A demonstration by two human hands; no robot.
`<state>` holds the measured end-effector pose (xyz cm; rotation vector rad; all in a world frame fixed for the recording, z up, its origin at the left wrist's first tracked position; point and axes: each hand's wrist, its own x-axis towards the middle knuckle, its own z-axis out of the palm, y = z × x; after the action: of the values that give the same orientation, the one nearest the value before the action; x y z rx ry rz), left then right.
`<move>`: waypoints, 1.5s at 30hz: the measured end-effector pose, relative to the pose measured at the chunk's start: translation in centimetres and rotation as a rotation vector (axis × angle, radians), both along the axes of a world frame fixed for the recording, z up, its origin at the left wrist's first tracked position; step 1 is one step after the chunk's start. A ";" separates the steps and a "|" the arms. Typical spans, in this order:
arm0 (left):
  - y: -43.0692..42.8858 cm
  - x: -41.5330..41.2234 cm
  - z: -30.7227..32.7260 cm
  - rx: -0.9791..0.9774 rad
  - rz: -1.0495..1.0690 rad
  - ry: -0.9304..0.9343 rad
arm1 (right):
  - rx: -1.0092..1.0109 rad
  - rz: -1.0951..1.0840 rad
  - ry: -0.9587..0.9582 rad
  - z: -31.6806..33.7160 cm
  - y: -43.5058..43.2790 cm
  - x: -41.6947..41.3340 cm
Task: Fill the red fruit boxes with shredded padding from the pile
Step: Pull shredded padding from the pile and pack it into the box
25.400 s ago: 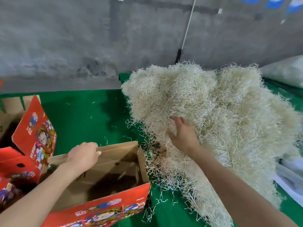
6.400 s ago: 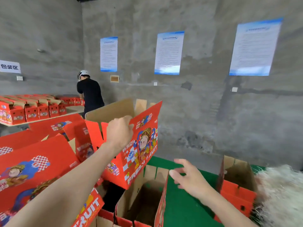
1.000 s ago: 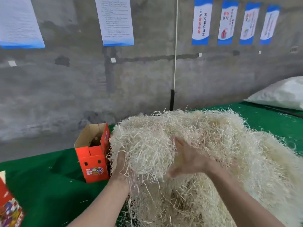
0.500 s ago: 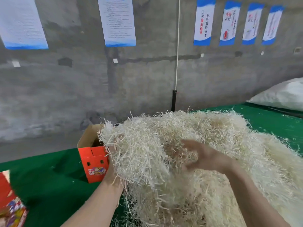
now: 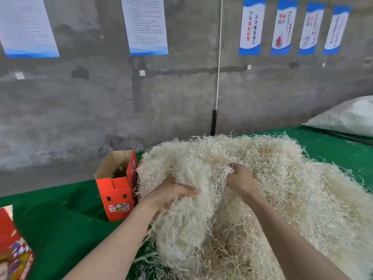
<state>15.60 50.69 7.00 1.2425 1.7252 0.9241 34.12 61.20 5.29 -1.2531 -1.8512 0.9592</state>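
Head view: left hand (image 5: 171,196) and right hand (image 5: 240,179), fingers (image 5: 188,192) around shredded padding (image 5: 187,229)

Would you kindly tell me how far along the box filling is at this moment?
Done: nothing certain; the open red box beside the pile shows mostly bare cardboard inside. In hand: left hand and right hand grip a clump of padding. Left: putting it into that box; the lower-left box hides its inside.
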 end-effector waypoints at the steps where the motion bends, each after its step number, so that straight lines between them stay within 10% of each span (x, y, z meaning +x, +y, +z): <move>1: -0.2 0.9 -0.1 -0.116 -0.119 0.162 | 0.032 0.004 -0.007 0.4 0.0 -0.2; 4: 0.5 3.5 -0.4 -0.290 -0.369 0.583 | 0.172 -0.037 -0.038 0.9 -0.3 -0.2; 8: 2.1 2.6 0.7 -0.082 -0.036 0.860 | 0.276 -0.109 -0.103 1.0 0.1 1.1; 19: 2.3 -0.1 3.5 0.621 0.568 0.410 | 0.455 -0.049 -0.472 0.0 -0.8 0.5; 23: 2.8 0.5 4.4 0.641 0.827 -0.078 | 0.407 0.059 -0.689 -5.0 -2.9 -0.2; 33: 2.2 0.2 5.7 0.709 0.865 -0.281 | 0.177 0.145 -1.087 -9.3 -3.1 2.1; 41: 1.4 1.9 8.7 0.701 0.707 -0.482 | -0.067 0.389 0.024 3.6 -4.0 0.3; 45: -0.2 1.7 8.9 0.635 0.570 -0.612 | 0.039 0.351 -0.297 2.5 -4.5 -2.2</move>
<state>17.26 50.47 15.90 0.6753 1.3194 2.0603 31.96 56.67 7.74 -1.1141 -2.3678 0.9490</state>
